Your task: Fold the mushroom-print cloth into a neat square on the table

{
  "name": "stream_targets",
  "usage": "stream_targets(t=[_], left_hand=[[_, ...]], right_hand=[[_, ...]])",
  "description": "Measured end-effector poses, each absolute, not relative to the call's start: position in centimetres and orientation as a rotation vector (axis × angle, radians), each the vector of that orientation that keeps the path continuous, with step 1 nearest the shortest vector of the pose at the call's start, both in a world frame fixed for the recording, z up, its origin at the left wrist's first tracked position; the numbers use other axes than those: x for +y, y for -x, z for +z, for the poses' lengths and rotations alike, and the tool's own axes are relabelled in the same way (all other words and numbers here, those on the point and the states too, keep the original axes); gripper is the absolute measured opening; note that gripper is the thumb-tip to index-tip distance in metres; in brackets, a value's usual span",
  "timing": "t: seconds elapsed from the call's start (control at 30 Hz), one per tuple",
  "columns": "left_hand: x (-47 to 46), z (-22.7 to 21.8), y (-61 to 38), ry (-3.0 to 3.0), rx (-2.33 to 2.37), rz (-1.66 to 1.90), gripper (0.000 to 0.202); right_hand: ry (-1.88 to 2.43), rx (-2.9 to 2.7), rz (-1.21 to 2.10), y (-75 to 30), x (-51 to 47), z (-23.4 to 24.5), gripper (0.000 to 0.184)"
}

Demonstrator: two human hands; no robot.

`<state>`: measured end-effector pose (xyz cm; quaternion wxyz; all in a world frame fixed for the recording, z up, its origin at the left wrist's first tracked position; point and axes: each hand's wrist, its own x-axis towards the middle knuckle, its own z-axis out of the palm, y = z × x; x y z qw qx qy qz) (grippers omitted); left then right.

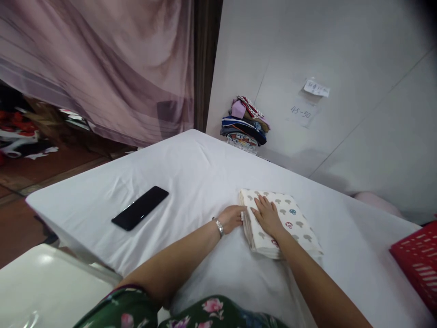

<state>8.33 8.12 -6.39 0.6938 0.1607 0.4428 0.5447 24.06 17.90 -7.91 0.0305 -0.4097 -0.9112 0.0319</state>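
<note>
A folded white cloth point(293, 218) with grey, blue and red mushroom prints lies on the white-covered table point(191, 182). My right hand point(267, 215) lies flat on top of it, fingers stretched out. My left hand point(232, 217), with a bracelet at the wrist, rests against the cloth's left edge, its fingers curled at the fold; whether it grips the edge is unclear.
A black phone point(140, 207) lies on the table to the left. A stack of folded clothes point(246, 125) sits at the far edge against the wall. A red plastic basket point(418, 262) stands at the right. A pink curtain point(112, 68) hangs at the back left.
</note>
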Motion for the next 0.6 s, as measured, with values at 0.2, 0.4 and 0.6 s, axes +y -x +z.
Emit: stream_targets(t=[0.2, 0.4, 0.6], left_hand=[[9.4, -6.4, -9.2, -0.399, 1.140, 1.229, 0.051], [10.3, -6.5, -9.4, -0.498, 1.270, 1.135, 0.040], [10.5, -7.6, -8.8, -0.605, 1.376, 1.129, 0.030]], right_hand=[[1.310, -2.793, 0.328, -23.8, 18.1, -7.0, 0.059], [1.372, -2.646, 0.649, -22.4, 19.5, -5.3, 0.061], [1.280, -2.730, 0.440, -21.0, 19.6, -6.1, 0.057]])
